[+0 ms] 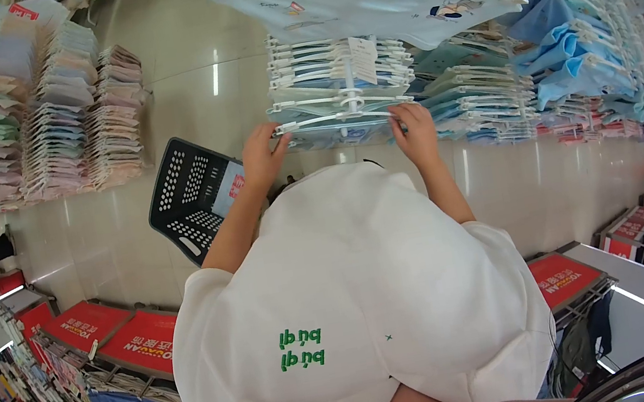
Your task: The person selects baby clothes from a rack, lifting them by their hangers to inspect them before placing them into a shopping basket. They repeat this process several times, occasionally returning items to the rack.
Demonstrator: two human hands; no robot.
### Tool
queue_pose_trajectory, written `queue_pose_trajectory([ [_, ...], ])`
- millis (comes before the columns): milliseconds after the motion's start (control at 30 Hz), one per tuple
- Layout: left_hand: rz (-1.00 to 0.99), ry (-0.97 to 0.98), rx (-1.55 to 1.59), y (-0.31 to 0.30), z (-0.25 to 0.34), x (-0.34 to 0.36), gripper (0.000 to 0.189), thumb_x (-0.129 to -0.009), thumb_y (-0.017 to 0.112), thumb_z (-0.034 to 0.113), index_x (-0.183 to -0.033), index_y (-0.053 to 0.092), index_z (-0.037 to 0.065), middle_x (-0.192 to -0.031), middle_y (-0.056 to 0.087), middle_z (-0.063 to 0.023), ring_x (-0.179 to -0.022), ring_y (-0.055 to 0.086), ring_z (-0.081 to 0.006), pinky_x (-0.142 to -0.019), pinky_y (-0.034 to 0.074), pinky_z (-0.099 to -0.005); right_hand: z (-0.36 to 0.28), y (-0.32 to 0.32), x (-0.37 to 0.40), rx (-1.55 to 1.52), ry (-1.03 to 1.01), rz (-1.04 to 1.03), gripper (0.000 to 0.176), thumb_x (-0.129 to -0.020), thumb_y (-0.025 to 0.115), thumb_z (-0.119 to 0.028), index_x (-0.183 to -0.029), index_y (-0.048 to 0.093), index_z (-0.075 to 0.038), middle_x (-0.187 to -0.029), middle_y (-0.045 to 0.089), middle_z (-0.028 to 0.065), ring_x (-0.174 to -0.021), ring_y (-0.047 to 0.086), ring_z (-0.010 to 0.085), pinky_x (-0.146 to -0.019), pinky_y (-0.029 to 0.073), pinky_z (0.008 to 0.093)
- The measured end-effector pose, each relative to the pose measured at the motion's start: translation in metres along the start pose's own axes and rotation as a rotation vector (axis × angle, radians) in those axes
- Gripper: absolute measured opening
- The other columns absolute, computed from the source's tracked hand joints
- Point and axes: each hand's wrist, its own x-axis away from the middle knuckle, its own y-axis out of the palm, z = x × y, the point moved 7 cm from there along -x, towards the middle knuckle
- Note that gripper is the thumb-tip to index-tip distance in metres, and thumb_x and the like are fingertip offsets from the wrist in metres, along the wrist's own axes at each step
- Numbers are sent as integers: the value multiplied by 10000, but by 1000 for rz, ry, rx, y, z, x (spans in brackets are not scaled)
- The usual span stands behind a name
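Note:
A row of white hangers [339, 72] with thin garments hangs in front of me at the upper middle. My left hand [265, 156] is at the left end of the nearest hanger, its fingers bent round the edge. At the right end of that hanger is my right hand [414, 131], with thumb and fingers at the clip. The front hanger [335, 121] spans between both hands and carries a pale bluish item seen nearly edge-on. A white price tag [364, 60] hangs among the hangers behind it.
A dark perforated basket [184, 191] stands on the floor to the left. Light blue garments [367, 4] hang above the row. More racks of clothes [60, 116] stand at the left, and blue garments [576, 47] hang at the right. Red signs [142, 340] are lower left.

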Motion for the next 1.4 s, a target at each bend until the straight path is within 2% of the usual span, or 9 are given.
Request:
queue_pose_trajectory([
  [533,-73,57,-92,7,-2,-5,273,-756,643,246,-867,591,3,-852,601,-138,-800,560,-323,-692,442,-383,-4,-5,2,-15,1,-4,157,-730,621,-95,-884,628,-68,-903,587,85,-844,539,271,-746,422,366],
  [733,-54,134,-82,4,3,-12,274,-790,615,223,-945,568,2,-966,591,-143,-883,558,-319,-777,441,-349,24,0,3,-163,212,-25,163,-752,593,-87,-904,619,-36,-1012,583,117,-852,560,302,-741,447,358],
  [833,-95,26,-2,2,1,-15,271,-786,627,214,-948,569,4,-975,595,-127,-876,570,-261,-765,448,-323,30,-9,1,-150,234,20,161,-759,577,-75,-909,616,-31,-999,577,132,-833,567,316,-735,454,354],
  [900,-52,-390,165,-2,-28,-15,264,-780,637,182,-974,570,16,-984,585,-114,-878,562,-187,-747,450,-291,35,-22,0,-98,258,126,160,-759,566,-53,-911,615,-33,-968,578,123,-814,581,282,-713,460,329],
  [933,-54,-392,166,-4,-30,-17,264,-780,637,182,-974,570,16,-984,585,-114,-878,562,-187,-747,450,-291,39,-23,0,-97,260,124,160,-759,566,-53,-911,615,-33,-968,578,123,-814,581,282,-713,460,329],
  [1033,-18,-388,255,-12,-33,-28,255,-763,641,134,-982,580,19,-934,591,-101,-849,558,-147,-723,452,-272,62,-22,7,-268,410,138,167,-762,572,-47,-924,613,-33,-945,575,107,-777,598,230,-673,464,296],
  [1100,73,-77,118,-24,-10,-39,234,-724,643,85,-951,596,47,-877,613,-104,-790,583,-211,-703,464,-296,76,-16,12,-336,507,70,174,-765,583,-50,-935,613,-29,-915,582,97,-729,605,189,-642,463,272],
  [1200,19,135,26,-25,10,-49,224,-701,645,63,-921,613,49,-856,616,-99,-776,585,-215,-703,464,-297,80,-12,11,-356,516,20,194,-763,601,-64,-951,614,-21,-893,594,97,-711,608,188,-638,466,269],
  [1400,-114,4,71,-7,-2,-52,201,-709,669,74,-904,635,43,-875,626,-91,-780,599,-197,-718,474,-280,83,-5,8,-401,529,-24,220,-752,621,-80,-964,618,-19,-894,607,98,-730,611,181,-658,469,262],
])
